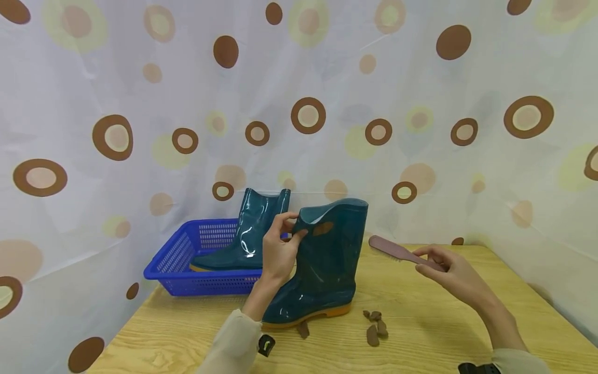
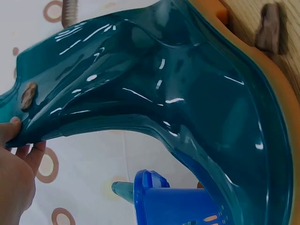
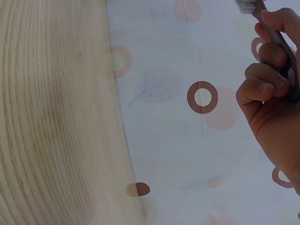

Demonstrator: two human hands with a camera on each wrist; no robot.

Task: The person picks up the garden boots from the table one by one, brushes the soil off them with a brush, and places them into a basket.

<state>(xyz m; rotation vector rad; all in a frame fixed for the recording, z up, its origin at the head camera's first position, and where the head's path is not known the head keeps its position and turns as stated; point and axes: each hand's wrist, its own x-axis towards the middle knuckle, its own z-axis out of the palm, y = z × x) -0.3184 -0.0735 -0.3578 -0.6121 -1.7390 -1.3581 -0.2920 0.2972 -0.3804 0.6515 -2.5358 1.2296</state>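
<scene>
A dark green rubber boot (image 1: 334,254) with an orange sole stands upright on the wooden table, toe pointing left. My left hand (image 1: 280,254) pinches its top rim at the front, thumb on the near side. Just below that rim, a brown clay-like patch (image 2: 29,96) sticks to the shaft. To the right of the boot, my right hand (image 1: 460,275) holds a mauve brush (image 1: 394,250) by its handle, fingers curled round it. Its pale bristles (image 3: 246,5) face down, and the brush head is apart from the boot.
Behind and left, a blue plastic basket (image 1: 205,280) holds a second green boot (image 1: 254,234). Several brown lumps (image 1: 372,335) lie on the table (image 1: 434,322) right of the sole, and another lump (image 1: 303,329) by its front. A spotted curtain (image 1: 299,67) hangs behind.
</scene>
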